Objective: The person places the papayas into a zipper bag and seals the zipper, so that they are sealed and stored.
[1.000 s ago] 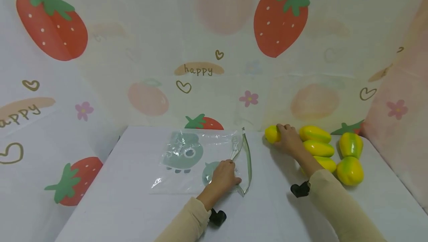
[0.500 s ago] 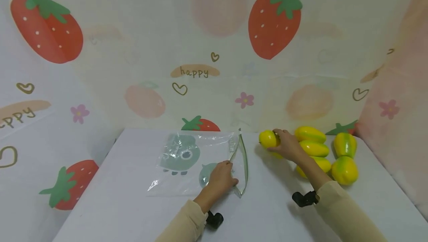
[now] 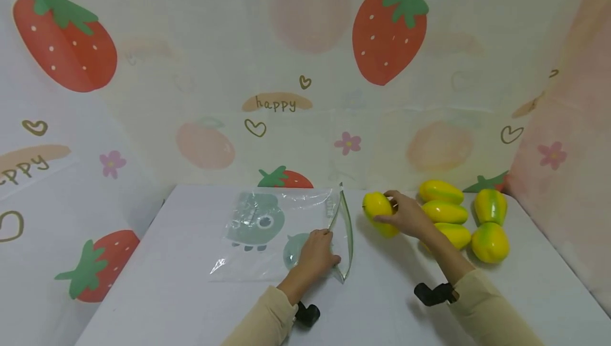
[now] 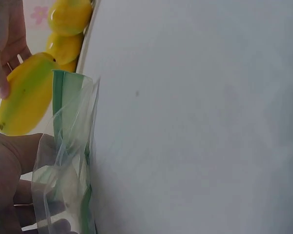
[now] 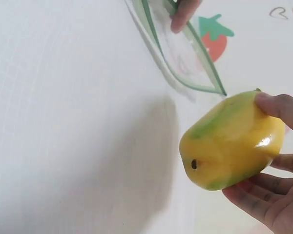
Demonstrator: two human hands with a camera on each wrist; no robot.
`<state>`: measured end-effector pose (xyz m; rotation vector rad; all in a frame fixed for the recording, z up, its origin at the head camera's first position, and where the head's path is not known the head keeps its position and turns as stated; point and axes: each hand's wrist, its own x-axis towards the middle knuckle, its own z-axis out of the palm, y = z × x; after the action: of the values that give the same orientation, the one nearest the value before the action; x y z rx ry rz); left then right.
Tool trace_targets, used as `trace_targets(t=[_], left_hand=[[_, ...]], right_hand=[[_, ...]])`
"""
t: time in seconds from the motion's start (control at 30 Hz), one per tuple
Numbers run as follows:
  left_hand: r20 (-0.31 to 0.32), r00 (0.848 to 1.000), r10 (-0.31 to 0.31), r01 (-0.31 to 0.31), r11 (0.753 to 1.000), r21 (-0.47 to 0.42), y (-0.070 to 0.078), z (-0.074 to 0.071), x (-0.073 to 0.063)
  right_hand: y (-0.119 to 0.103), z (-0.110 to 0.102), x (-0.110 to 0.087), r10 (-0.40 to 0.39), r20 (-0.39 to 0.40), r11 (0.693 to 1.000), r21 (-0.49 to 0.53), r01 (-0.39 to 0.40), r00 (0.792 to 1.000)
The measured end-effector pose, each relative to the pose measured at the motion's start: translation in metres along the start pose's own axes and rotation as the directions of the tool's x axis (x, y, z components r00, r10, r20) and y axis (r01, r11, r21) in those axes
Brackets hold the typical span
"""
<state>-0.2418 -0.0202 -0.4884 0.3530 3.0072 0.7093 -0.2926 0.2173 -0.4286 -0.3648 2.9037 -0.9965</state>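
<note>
A clear zip bag (image 3: 260,266) with green animal prints lies on the white table, its green-edged mouth (image 4: 71,100) gaping toward the right. At that mouth my left hand (image 3: 312,258) grips the upper edge, with fingers showing through the plastic in the left wrist view. My right hand (image 3: 406,214) holds a glossy yellow-green papaya (image 5: 234,141) between thumb and fingers, raised above the table just right of the bag mouth. The papaya's dark end spot faces the right wrist camera, and its shadow falls on the table beside it.
Three more papayas (image 3: 445,212) lie in a column right of my right hand. Farther right, two others (image 3: 490,242) sit end to end. A wall cloth (image 3: 305,43) with strawberry prints rises behind the table (image 3: 191,314).
My right hand has lifted the papaya from the table's back and brought it nearer, turning it. The left hand stays on the bag's edge. The head view has shifted slightly.
</note>
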Motion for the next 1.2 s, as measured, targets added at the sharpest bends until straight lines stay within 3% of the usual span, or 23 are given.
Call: trace_targets(t=[0.53, 1.2], left_hand=[[0.002, 1.0, 0.018, -0.018, 0.998, -0.053, 0.004, 0.001, 0.0], [0.081, 0.996, -0.035, 0.043, 0.995, -0.094, 0.001, 0.001, 0.005]], right_hand=[[-0.021, 0.015, 0.0, 0.072, 0.041, 0.996, 0.046, -0.074, 0.997], [-0.046, 0.034, 0.008, 0.159, 0.084, 0.985, 0.056, -0.164, 0.984]])
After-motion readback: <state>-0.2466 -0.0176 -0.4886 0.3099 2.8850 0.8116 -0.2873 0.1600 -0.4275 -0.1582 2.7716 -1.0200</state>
